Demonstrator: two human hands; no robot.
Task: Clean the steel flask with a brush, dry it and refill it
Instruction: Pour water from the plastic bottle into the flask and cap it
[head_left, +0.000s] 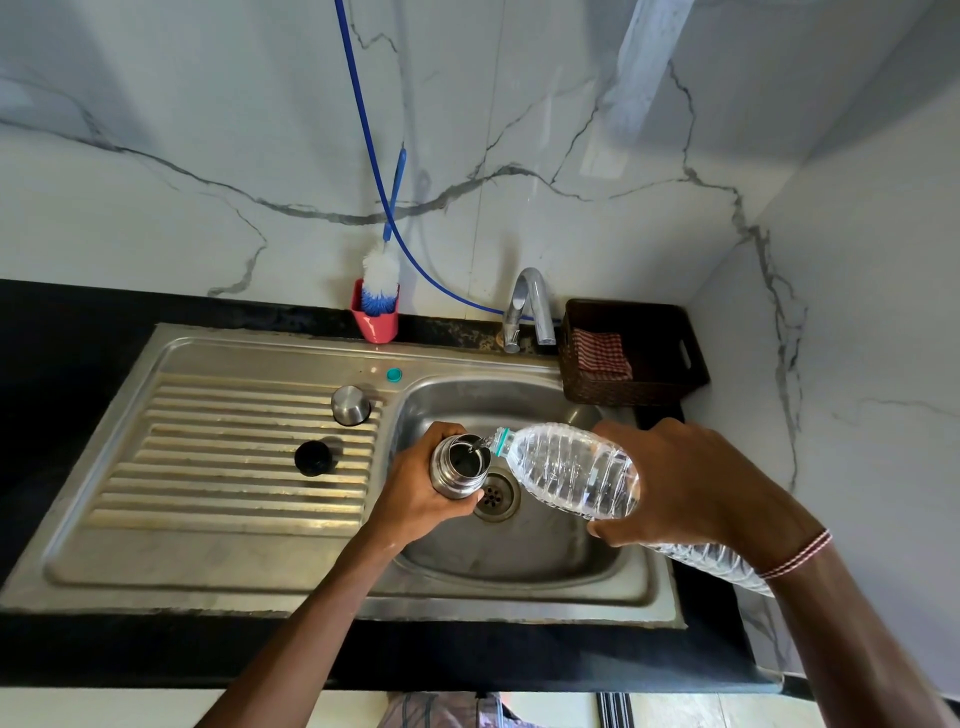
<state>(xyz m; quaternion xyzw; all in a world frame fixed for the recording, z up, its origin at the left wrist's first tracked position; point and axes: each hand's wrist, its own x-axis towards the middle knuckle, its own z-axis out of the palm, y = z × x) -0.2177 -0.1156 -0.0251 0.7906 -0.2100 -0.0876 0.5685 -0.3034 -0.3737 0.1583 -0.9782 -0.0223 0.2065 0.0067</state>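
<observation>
Seen from the head camera, a person's left hand (415, 483) gripped the steel flask (457, 467) with fingers curled round its body, holding it upright and open-mouthed over the sink (519, 551), just beside the drain (496, 493). The right hand (691, 483), fingers and thumb wrapped round a clear plastic bottle (571, 470), held it tipped with its neck at the flask's rim as a thin stream of water ran into the opening. Left of the left hand, a steel cap (350, 405) and a black stopper (311, 457) sat apart on the ribbed drainboard (234, 452). Beyond both hands, on the dark table (62, 353), a blue-and-white brush (381, 280) stood in a pink holder (376, 325) near the tap (530, 306). A brown basket (649, 384) beyond the right hand held a red checked cloth (600, 353).
</observation>
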